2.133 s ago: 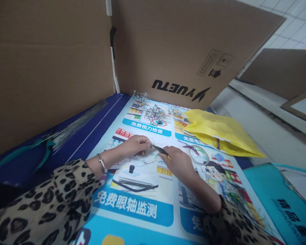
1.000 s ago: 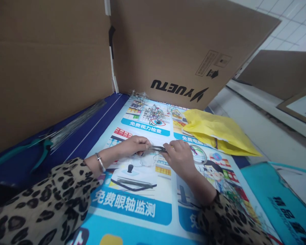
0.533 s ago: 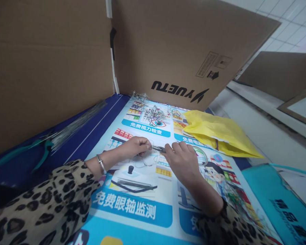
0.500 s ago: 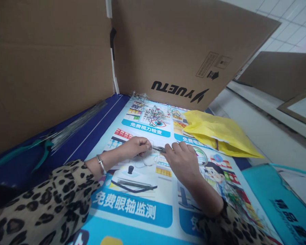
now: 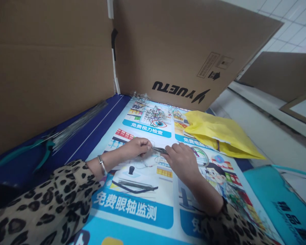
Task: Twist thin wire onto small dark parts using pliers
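Note:
My left hand (image 5: 139, 147) is closed in a pinch on a thin wire (image 5: 149, 165), which loops down over the printed sheet below. From the other side, my right hand (image 5: 183, 162) grips a pair of slim metal pliers (image 5: 159, 150), their jaws pointing left and reaching the left fingertips. Whether the jaws are clamped on the wire is too small to tell. Nearer to me, a small bundle of short dark wires (image 5: 136, 185) lies on the sheet.
Cardboard panels (image 5: 193, 44) stand behind and at the left. Green-handled pliers (image 5: 44, 154) lie by a bundle of long wires (image 5: 78, 126). Tangled wire pieces (image 5: 155, 114) sit at the back. A yellow pouch (image 5: 219, 131) and a turquoise bag (image 5: 275, 200) lie on the right.
Both hands stay almost in place, the pliers still at the left fingertips. The whole view has shifted very slightly.

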`<state>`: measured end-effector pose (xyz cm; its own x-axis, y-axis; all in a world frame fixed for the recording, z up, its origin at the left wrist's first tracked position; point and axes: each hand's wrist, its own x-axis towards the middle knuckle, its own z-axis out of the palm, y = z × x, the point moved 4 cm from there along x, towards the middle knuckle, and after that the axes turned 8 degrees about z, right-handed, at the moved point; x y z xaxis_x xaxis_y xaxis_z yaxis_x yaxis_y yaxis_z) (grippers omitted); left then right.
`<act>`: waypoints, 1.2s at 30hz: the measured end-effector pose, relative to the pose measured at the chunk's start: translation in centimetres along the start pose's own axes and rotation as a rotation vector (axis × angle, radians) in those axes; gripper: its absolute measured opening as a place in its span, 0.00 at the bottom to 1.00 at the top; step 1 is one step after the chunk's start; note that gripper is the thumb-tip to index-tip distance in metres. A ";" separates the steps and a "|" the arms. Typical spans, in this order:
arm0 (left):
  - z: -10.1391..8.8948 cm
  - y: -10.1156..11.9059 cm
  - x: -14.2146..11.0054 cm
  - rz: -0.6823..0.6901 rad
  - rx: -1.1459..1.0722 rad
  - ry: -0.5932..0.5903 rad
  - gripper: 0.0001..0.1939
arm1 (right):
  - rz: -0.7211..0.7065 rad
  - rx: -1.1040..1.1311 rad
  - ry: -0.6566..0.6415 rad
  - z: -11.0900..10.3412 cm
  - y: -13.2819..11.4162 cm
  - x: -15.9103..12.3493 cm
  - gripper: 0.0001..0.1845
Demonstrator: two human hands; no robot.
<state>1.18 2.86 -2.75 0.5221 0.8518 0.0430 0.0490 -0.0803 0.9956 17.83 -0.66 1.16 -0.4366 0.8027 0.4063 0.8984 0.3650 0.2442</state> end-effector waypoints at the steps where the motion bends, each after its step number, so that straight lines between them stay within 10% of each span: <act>1: 0.0 0.0 0.0 0.000 -0.001 -0.002 0.06 | 0.006 0.011 -0.010 0.2 0.0 0.0 0.13; 23: 0.0 0.3 -0.1 -0.015 0.013 -0.041 0.06 | 0.000 0.007 -0.031 0.4 -0.4 -0.1 0.13; 36: 0.3 0.7 0.2 0.048 -0.160 0.179 0.14 | 0.150 0.089 -0.135 1.5 0.0 -0.3 0.15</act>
<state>1.53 2.83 -2.11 0.3606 0.9283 0.0903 -0.1148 -0.0519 0.9920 17.99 -0.22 -0.28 -0.2932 0.9046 0.3095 0.9560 0.2726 0.1087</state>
